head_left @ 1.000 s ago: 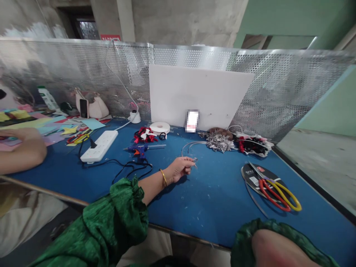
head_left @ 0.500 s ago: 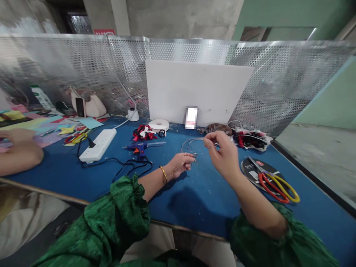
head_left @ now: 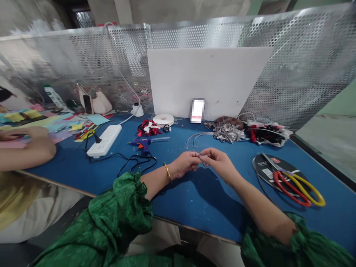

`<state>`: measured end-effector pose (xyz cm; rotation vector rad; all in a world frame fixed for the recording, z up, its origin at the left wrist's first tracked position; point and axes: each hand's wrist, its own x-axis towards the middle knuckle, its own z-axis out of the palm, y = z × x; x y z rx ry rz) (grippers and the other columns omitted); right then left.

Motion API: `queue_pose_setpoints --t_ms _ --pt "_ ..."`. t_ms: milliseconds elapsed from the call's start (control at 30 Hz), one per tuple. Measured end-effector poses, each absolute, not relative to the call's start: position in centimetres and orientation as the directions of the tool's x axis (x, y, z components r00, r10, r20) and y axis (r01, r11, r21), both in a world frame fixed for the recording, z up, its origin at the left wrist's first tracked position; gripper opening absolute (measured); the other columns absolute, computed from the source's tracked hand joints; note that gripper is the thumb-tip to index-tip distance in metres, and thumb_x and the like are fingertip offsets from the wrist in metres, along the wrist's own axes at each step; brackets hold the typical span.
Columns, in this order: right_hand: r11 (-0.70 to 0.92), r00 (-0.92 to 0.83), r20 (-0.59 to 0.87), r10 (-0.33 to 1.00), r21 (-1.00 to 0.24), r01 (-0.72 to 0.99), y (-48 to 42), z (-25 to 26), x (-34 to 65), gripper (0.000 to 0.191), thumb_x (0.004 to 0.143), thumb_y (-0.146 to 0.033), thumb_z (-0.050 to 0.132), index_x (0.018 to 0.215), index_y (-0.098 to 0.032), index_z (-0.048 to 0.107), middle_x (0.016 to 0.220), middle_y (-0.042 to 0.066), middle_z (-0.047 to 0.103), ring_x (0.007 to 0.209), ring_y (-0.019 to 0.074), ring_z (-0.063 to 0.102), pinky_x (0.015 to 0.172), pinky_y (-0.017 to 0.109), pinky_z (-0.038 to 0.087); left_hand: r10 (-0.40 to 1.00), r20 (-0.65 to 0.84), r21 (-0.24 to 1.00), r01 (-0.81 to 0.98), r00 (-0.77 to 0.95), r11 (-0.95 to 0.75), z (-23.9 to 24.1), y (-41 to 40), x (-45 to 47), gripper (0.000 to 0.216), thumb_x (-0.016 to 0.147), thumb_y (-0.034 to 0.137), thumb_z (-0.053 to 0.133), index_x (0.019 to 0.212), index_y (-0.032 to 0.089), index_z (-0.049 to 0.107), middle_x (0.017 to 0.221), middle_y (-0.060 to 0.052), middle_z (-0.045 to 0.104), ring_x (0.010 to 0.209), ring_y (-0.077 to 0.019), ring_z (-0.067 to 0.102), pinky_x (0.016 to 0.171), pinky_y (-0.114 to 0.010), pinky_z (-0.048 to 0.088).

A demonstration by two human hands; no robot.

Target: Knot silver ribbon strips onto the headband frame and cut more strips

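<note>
My left hand (head_left: 187, 164) and my right hand (head_left: 218, 163) meet fingertip to fingertip above the blue table. Both are closed in a pinch on a small grey strip (head_left: 204, 155), mostly hidden by the fingers; its kind is hard to make out. Just beyond them, thin curved grey bands (head_left: 191, 137) lie on the table. Their far ends reach toward a pile of grey ribbon pieces (head_left: 228, 132). Right of my right hand, scissors (head_left: 292, 185) with one red and one yellow handle rest on a black round reel (head_left: 263, 167).
At left are a blue glue gun (head_left: 141, 143), its black cord and a white power strip (head_left: 105, 141). Red and white bows (head_left: 148, 127) lie beside a white ribbon roll (head_left: 163, 119). A phone (head_left: 197, 110) leans on a white board (head_left: 205, 78). Another person's arm (head_left: 30, 148) rests at far left.
My right hand has let go of the curved grey bands and come down to the left hand's fingertips. The bands now lie on the table. The view has shifted slightly.
</note>
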<state>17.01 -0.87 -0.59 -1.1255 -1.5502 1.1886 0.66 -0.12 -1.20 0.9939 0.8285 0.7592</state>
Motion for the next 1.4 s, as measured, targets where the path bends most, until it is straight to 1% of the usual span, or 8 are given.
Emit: queue_pose_setpoints --t_ms 233,367,467,567,733,867,1133,1400 --pt "-0.131 -0.296 -0.084 0.952 -0.981 -0.142 -0.9 -0.2 17.3 0.029 0.070 -0.031 0.075 0.092 -0.016 0.067 0.064 -0.002 0.060 0.052 0.0080 0.046 0.052 0.023 0.037 0.881 -0.211 0.894 -0.280 0.424 0.349 -1.5 0.1 0.7 0.023 0.061 0.013 0.071 0.078 0.014 0.057 0.059 0.004 0.052 0.045 -0.0031 0.034 0.047 -0.021 0.022" --pt "-0.271 -0.315 -0.167 0.934 -0.906 -0.325 -0.8 -0.1 17.1 0.028 0.065 -0.026 0.077 0.090 -0.017 0.066 0.055 -0.005 0.052 0.047 0.0077 0.045 0.051 0.023 0.041 0.863 -0.240 0.794 -0.422 0.444 0.438 -0.7 -0.1 0.7 0.022 0.066 0.012 0.069 0.085 0.015 0.057 0.058 0.006 0.045 0.047 -0.0042 0.037 0.051 -0.020 0.033" --pt "-0.324 -0.357 -0.178 0.917 -0.856 -0.404 -1.0 -0.1 16.6 0.030 0.064 -0.021 0.077 0.091 -0.017 0.064 0.064 -0.002 0.059 0.053 0.0104 0.054 0.057 0.026 0.047 0.856 -0.256 0.702 -0.522 0.449 0.484 -0.2 -0.4 0.9 0.021 0.069 0.009 0.065 0.087 0.015 0.057 0.058 0.006 0.043 0.047 -0.0047 0.039 0.054 -0.020 0.039" --pt "-0.306 -0.348 -0.143 0.926 -0.826 -0.474 -1.4 -0.2 15.8 0.031 0.064 -0.019 0.076 0.091 -0.018 0.060 0.065 -0.003 0.058 0.052 0.0102 0.053 0.057 0.026 0.046 0.856 -0.253 0.638 -0.587 0.451 0.498 -0.2 -0.7 1.2 0.019 0.069 0.006 0.064 0.085 0.013 0.056 0.060 0.006 0.044 0.047 -0.0032 0.037 0.051 -0.017 0.037" --pt "-0.225 -0.254 -0.093 0.963 -0.799 -0.558 -1.9 -0.4 14.9 0.030 0.062 -0.016 0.075 0.083 -0.019 0.054 0.051 -0.011 0.039 0.042 0.0044 0.026 0.044 0.020 0.029 0.873 -0.227 0.685 -0.567 0.431 0.458 -0.7 -0.6 1.4 0.022 0.066 0.005 0.068 0.081 0.014 0.054 0.066 0.004 0.050 0.055 -0.0048 0.048 0.055 -0.017 0.040" --pt "-0.217 -0.251 -0.085 0.964 -0.797 -0.564 -1.9 -0.6 14.9 0.029 0.061 -0.016 0.073 0.078 -0.019 0.050 0.053 -0.010 0.036 0.044 0.0046 0.021 0.044 0.020 0.024 0.872 -0.230 0.690 -0.560 0.432 0.459 -0.8 -0.5 1.4 0.025 0.066 0.006 0.071 0.083 0.015 0.054 0.068 0.004 0.051 0.057 -0.0050 0.050 0.058 -0.017 0.041" --pt "-0.225 -0.261 -0.080 0.962 -0.772 -0.594 -1.6 -1.0 15.0 0.023 0.061 -0.009 0.068 0.075 -0.019 0.052 0.052 -0.010 0.035 0.044 0.0049 0.019 0.043 0.018 0.024 0.865 -0.200 0.692 -0.559 0.460 0.457 -0.9 -0.5 1.5 0.023 0.068 0.006 0.070 0.082 0.014 0.054 0.067 0.003 0.052 0.057 -0.0050 0.051 0.056 -0.016 0.040" --pt "-0.308 -0.306 -0.131 0.943 -0.688 -0.657 -0.8 -1.2 15.9 0.019 0.067 -0.011 0.066 0.084 -0.016 0.061 0.051 -0.009 0.038 0.042 0.0053 0.026 0.050 0.020 0.040 0.852 -0.178 0.633 -0.606 0.492 0.481 -0.7 -0.4 1.2 0.012 0.080 0.014 0.065 0.086 0.014 0.056 0.060 0.006 0.043 0.048 -0.0033 0.040 0.052 -0.016 0.040"
